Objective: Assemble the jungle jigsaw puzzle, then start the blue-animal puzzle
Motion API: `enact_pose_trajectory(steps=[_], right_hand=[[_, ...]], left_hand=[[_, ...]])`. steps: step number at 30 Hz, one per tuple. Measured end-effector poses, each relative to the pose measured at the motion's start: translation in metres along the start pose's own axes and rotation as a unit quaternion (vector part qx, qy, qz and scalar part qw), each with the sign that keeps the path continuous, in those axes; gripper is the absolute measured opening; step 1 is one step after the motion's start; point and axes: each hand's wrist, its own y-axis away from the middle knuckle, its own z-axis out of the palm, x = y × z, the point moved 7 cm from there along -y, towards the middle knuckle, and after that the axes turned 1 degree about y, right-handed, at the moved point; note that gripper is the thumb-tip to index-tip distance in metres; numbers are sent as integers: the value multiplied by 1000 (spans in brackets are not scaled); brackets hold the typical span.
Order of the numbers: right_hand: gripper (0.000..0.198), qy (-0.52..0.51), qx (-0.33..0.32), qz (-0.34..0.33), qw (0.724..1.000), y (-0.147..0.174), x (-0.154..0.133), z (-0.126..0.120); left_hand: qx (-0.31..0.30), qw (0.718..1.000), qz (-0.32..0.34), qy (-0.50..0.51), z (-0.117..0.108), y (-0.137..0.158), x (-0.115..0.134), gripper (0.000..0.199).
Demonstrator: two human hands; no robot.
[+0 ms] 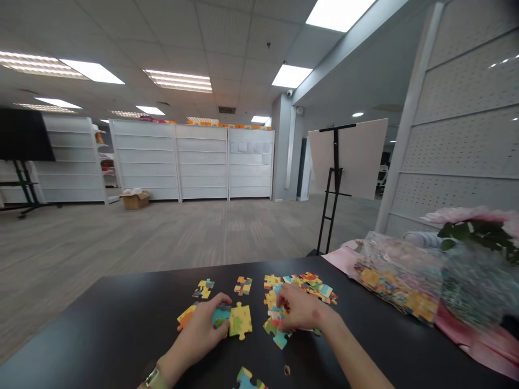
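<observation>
My left hand [203, 329] rests on the dark table with thumb and index finger apart, around a green-and-blue puzzle piece [221, 316]. Beside its thumb lies a yellow puzzle piece [240, 320], touching that one; an orange-yellow piece [187, 316] is partly covered by the hand. Curled over a heap of puzzle pieces [310, 282], my right hand [302, 309] has its thumb and fingers about a red-and-white puzzle piece [275, 315], its far edge hidden. Two loose puzzle pieces, a left one [204, 288] and a right one [243, 286], lie farther back.
Nearest me lies a blue-green puzzle piece [248, 380], beside a small brown oval [287, 370]. Clear plastic packaging with printed puzzle art [399, 281] and wrapped pink flowers [474, 221] occupy the table's right side. Beyond the table [101, 324] stands an easel [335, 173].
</observation>
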Motion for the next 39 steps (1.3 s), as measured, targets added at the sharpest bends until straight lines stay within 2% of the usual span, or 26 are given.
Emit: enact_pose_trajectory(steps=[3, 8, 13, 15, 19, 21, 25, 30, 33, 36, 39], right_hand=[[24, 1, 3, 6, 1000, -1, 3, 2], [34, -2, 21, 19, 1000, -5, 13, 0], [30, 7, 60, 18, 998, -3, 15, -11], [33, -4, 34, -21, 999, -1, 6, -8], [63, -43, -73, -80, 993, 5, -12, 13], [57, -34, -77, -72, 994, 5, -12, 18], [41, -16, -37, -79, 996, 4, -11, 17], [51, -35, -14, -58, 998, 4, -18, 11], [37, -56, 12, -38, 998, 3, -29, 6], [13, -111, 43, -69, 990, 0, -44, 3], [16, -165, 46, -106, 979, -4, -53, 8]], left_hand=[[0, 1000, -3, -7, -3, -1, 2, 27], [1, 1000, 6, -3, -5, -2, 5, 29], [2, 999, -6, 34, -3, -4, -2, 23], [10, 998, -21, 63, -3, -6, -9, 22], [36, 994, -27, 98, -6, -9, -16, 26], [43, 997, -19, 66, -9, -10, -14, 25], [40, 998, -26, -42, -16, -9, -12, 17], [53, 993, -28, -97, -24, -6, -12, 13], [59, 991, -1, -123, -26, -4, -4, 14], [38, 991, 38, -123, -20, -2, 8, 16], [-3, 992, 70, -105, -8, 2, 18, 28]])
